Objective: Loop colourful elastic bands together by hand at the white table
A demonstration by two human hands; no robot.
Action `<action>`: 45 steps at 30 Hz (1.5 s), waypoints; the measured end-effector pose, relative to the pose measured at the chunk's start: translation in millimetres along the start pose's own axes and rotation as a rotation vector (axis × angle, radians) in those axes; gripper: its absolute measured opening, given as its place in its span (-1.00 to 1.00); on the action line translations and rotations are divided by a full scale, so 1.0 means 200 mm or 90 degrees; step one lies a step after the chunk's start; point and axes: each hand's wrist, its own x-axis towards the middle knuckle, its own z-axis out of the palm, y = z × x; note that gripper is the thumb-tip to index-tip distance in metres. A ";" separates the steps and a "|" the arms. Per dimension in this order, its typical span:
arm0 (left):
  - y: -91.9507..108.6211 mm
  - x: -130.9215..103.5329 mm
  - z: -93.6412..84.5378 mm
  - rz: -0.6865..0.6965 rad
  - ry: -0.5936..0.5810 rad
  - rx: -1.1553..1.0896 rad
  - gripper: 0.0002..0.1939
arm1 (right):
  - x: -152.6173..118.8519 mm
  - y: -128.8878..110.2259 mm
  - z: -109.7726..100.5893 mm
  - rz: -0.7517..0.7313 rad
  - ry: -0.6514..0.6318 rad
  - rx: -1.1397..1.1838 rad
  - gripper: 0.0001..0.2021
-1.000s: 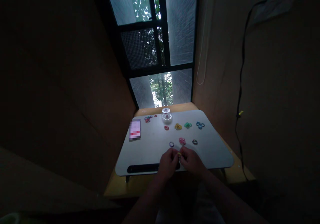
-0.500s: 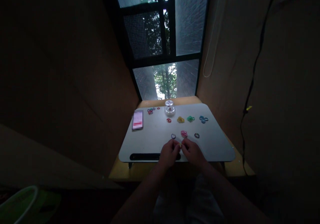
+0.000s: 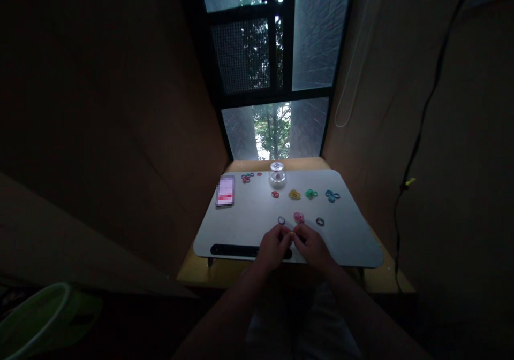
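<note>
Near the front of the white lap table [image 3: 241, 223], my left hand [image 3: 273, 246] and my right hand [image 3: 313, 245] meet with fingertips pinched. Between them is a small yellow elastic band [image 3: 292, 234], mostly covered by the fingers. Just beyond my hands lie a purplish band [image 3: 281, 220], a pink pile of bands [image 3: 299, 217] and a dark band [image 3: 320, 221]. Farther back sit red bands [image 3: 275, 194], yellow bands [image 3: 294, 194], green bands [image 3: 311, 193] and blue bands [image 3: 332, 196], grouped by colour.
A clear lidded container [image 3: 277, 175] stands at the table's back edge. Mixed bands [image 3: 247, 178] lie to its left, beside a phone [image 3: 225, 191]. A black slot [image 3: 235, 250] runs along the front. On the floor at left is a green basket [image 3: 60, 317].
The view has shifted slightly, so the table appears a little farther right. My hands stay together, and the yellow band now shows as a thin strand between the fingertips.
</note>
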 end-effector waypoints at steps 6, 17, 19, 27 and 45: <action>0.03 -0.01 -0.01 -0.005 -0.009 0.001 -0.80 | -0.01 0.00 0.00 -0.014 0.008 -0.022 -0.83; 0.03 0.00 0.00 -0.033 -0.001 0.007 -0.85 | -0.01 0.01 0.01 -0.027 0.026 -0.027 -0.84; 0.03 0.00 0.00 -0.032 0.015 -0.007 -0.88 | -0.01 0.00 0.01 -0.028 0.027 -0.038 -0.85; 0.03 -0.01 0.00 -0.003 0.017 0.011 -0.89 | -0.02 0.01 0.02 -0.017 0.008 -0.047 -0.86; 0.06 -0.02 0.00 -0.032 0.019 0.009 -0.83 | -0.03 0.03 0.04 -0.031 0.021 -0.122 -0.94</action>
